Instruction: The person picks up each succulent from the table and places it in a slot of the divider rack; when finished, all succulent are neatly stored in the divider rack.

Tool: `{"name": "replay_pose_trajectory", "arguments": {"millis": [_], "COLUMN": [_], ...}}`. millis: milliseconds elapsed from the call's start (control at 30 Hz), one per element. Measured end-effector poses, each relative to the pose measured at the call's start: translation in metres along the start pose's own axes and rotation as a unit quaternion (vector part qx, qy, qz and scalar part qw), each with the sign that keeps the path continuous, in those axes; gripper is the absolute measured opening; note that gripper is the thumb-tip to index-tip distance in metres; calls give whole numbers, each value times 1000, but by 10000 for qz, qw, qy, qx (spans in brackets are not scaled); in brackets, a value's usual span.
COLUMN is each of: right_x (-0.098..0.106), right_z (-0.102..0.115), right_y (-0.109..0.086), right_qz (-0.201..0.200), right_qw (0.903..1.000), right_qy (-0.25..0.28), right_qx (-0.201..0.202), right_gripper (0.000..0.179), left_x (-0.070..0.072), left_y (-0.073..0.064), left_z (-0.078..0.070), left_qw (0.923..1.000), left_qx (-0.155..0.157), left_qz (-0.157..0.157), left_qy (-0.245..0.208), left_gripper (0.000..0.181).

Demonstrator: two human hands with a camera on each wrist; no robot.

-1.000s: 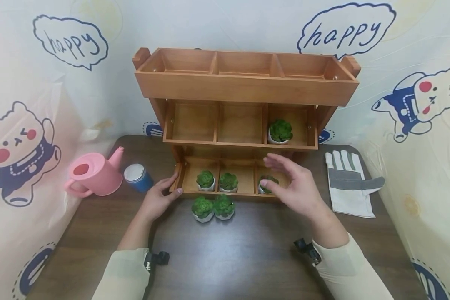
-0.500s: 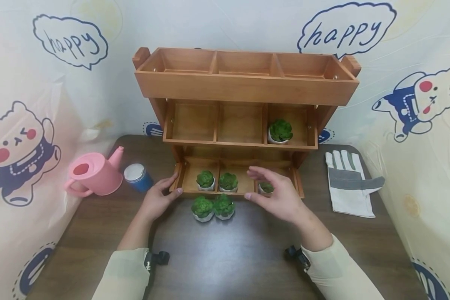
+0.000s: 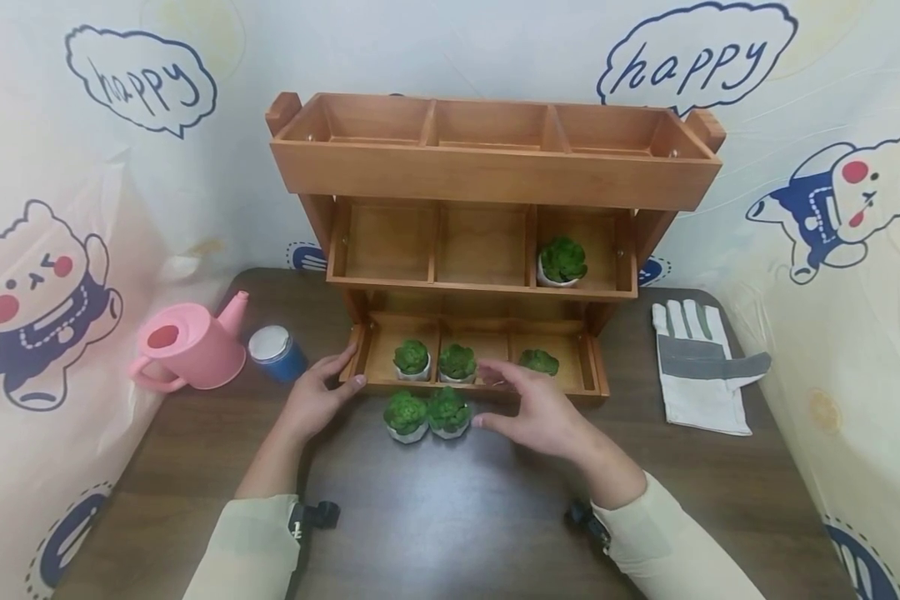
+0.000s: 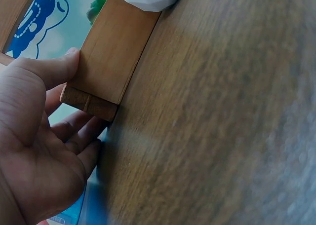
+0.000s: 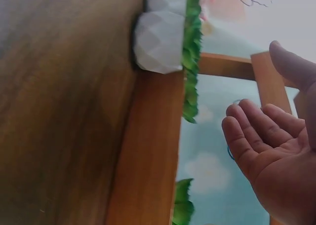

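A three-tier wooden plant stand [image 3: 495,179] stands at the back of the table. My left hand [image 3: 319,398] holds the left end of its bottom tier; in the left wrist view the thumb lies on the front board [image 4: 116,47] and the fingers reach round the end. Two potted succulents [image 3: 447,413] stand side by side on the table before that tier. My right hand [image 3: 542,412] hovers just right of them, thumb and fingers apart, holding nothing. The bottom tier contains one succulent [image 3: 412,360] on the left, another [image 3: 457,363] in the middle and a third [image 3: 539,362] on the right.
One more succulent [image 3: 562,261] sits in the middle tier's right compartment. On the left stand a pink watering can [image 3: 195,346] and a blue jar with a white lid [image 3: 277,354]. A white-and-grey glove [image 3: 701,367] lies at the right. Patterned cloth hangs behind.
My right hand has moved left and down, from the bottom tier's right compartment to beside the two succulents on the table. My left hand has stayed on the stand's end.
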State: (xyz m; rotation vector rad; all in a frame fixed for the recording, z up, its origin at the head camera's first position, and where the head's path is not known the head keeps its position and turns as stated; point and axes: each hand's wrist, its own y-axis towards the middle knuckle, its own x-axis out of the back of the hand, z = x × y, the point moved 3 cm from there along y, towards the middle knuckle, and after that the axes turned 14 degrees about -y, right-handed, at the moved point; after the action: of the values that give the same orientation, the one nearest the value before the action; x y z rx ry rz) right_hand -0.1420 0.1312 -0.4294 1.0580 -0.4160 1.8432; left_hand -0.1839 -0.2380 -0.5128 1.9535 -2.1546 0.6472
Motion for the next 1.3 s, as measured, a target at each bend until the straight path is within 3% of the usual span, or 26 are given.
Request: {"name": "replay_pose_trajectory", "arguments": {"millis": [867,1300], "right_x": [-49,-58], "right_z": [-13,-10], "right_y": [6,15], "right_qz": [739,772], "right_qw": [9963,9944], "right_qy": [-446,-725], "right_qx": [25,21], "right_gripper": [80,88], "left_x": [0,0], "left_y": [-1,0], "left_z": [0,1], "left_qw": [10000,10000], "left_qx": [28,-9], "left_qz": [-25,-4], "left_qy": [84,79], "left_gripper": [72,72]}}
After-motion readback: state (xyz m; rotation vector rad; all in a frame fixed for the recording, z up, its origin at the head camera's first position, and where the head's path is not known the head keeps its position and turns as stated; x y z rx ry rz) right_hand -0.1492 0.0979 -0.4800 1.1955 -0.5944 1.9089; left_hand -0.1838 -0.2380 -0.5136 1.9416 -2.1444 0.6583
